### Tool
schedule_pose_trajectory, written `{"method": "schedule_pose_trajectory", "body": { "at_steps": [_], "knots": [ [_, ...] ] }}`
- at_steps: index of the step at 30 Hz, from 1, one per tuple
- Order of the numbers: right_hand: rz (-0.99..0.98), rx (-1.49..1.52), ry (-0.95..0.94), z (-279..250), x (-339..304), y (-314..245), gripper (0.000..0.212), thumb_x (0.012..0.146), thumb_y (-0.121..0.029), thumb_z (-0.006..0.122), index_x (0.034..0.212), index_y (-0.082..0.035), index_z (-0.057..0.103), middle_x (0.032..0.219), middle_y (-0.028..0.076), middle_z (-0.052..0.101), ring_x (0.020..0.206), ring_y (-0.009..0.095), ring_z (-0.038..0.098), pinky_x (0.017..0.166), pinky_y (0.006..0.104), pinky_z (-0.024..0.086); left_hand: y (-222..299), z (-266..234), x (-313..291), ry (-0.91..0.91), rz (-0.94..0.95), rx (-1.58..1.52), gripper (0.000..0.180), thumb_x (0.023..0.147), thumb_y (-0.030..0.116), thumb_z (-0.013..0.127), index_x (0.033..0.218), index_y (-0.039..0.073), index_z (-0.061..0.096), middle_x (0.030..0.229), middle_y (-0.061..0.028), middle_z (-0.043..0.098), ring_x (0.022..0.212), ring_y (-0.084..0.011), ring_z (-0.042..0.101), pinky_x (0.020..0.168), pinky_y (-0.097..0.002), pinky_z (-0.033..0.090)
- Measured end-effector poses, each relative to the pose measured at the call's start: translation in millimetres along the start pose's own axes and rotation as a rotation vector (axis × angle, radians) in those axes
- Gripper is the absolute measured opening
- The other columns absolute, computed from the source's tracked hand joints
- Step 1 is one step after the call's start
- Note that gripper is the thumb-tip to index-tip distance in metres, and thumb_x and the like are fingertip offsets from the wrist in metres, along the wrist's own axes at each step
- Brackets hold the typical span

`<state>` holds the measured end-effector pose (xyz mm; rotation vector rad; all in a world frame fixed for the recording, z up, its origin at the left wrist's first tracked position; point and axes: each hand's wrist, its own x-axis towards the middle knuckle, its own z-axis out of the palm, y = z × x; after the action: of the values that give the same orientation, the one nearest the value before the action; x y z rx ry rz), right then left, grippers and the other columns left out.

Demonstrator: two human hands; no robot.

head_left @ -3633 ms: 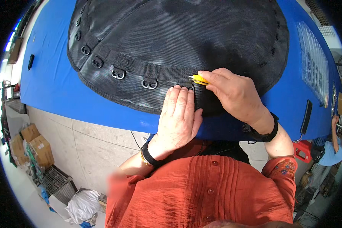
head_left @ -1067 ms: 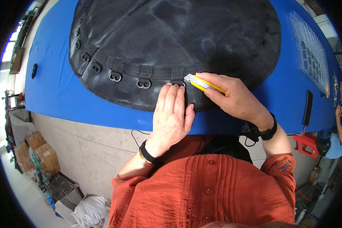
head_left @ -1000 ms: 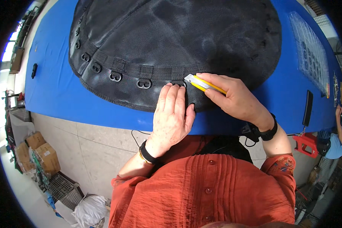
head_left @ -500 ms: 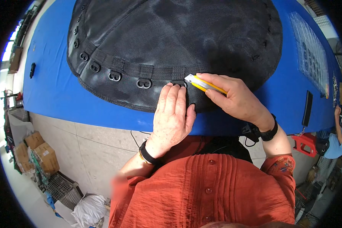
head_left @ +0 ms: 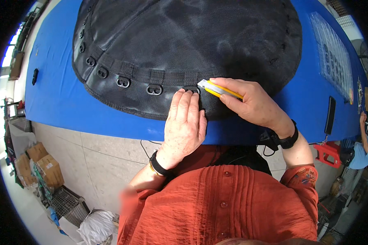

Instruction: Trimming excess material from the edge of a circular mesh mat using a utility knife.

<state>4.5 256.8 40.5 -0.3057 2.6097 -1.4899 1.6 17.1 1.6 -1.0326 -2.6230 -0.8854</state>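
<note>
A large round black mesh mat [head_left: 184, 41] lies on the blue table [head_left: 122, 124]. Along its near edge runs a webbing strip with sewn loops, each carrying a black plastic double-loop buckle [head_left: 154, 89]. My left hand [head_left: 185, 122] lies flat on the edge, its fingertips over one of these buckles, which they partly hide. In my right hand [head_left: 255, 102] is a yellow utility knife [head_left: 223, 89], held between thumb and fingers. Its tip points left, close to the webbing just right of my left fingertips. Whether the blade touches the webbing, I cannot tell.
A long black strip [head_left: 330, 115] and a clear plastic sheet [head_left: 333, 57] lie at the table's right. A small black piece [head_left: 35, 76] sits at the far left. Cardboard boxes [head_left: 49, 169] and a white bag [head_left: 96, 226] stand on the floor. Another person's arm [head_left: 364, 128] shows at the far right.
The thumb of my left hand has drawn in slightly toward its fingers. The knife has shifted a little to the left, and the mat's right side has moved slightly left.
</note>
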Motion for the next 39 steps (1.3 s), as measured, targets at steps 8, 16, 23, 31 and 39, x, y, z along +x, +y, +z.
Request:
{"method": "schedule_pose_trajectory", "body": {
  "at_steps": [8,16,23,31,39],
  "knots": [
    [0.001,0.0,0.016,1.7,-0.6,-0.9,0.04,0.101,-0.012,0.069,0.14,-0.002,0.068,0.128,0.022,0.076,0.116,0.037,0.075,0.1,0.0403,0.059,0.3,0.5,1.0,0.023,0.007,0.012,0.046,0.092,0.0,0.069,0.136,-0.012,0.061,0.135,-0.0295,0.06,0.133,-0.049,0.057,0.114,-0.0524,0.049],
    [0.009,-0.01,0.011,-1.3,-1.5,-2.5,0.04,0.101,-0.012,0.069,0.14,-0.003,0.068,0.128,0.022,0.076,0.114,0.036,0.075,0.099,0.0397,0.059,2.1,0.6,1.9,0.031,0.001,-0.002,0.045,0.092,-0.002,0.068,0.136,-0.011,0.062,0.135,-0.0287,0.061,0.132,-0.0477,0.059,0.113,-0.0514,0.051],
    [0.029,-0.017,-0.005,-1.5,-0.3,-3.9,0.04,0.101,-0.012,0.069,0.14,-0.003,0.068,0.127,0.021,0.076,0.114,0.035,0.076,0.098,0.0394,0.059,1.2,0.5,0.1,0.034,-0.002,-0.005,0.046,0.092,-0.003,0.068,0.137,-0.011,0.062,0.135,-0.0288,0.061,0.132,-0.0481,0.058,0.113,-0.0517,0.05],
    [0.02,-0.007,0.004,0.6,-0.5,-2.0,0.039,0.101,-0.013,0.069,0.14,-0.004,0.069,0.126,0.021,0.077,0.113,0.035,0.076,0.098,0.0398,0.059,-0.7,1.5,-0.4,0.027,0.001,-0.005,0.048,0.091,-0.003,0.068,0.137,-0.012,0.061,0.136,-0.0293,0.061,0.132,-0.0488,0.058,0.114,-0.0521,0.05],
    [0.011,0.001,0.022,1.6,-1.0,-2.2,0.039,0.101,-0.012,0.069,0.139,-0.003,0.069,0.124,0.021,0.077,0.111,0.034,0.077,0.096,0.0389,0.059,-0.1,-0.3,0.5,0.019,0.002,-0.006,0.048,0.091,-0.002,0.068,0.137,-0.011,0.061,0.136,-0.0294,0.061,0.132,-0.0489,0.058,0.114,-0.052,0.05]
  ]
}}
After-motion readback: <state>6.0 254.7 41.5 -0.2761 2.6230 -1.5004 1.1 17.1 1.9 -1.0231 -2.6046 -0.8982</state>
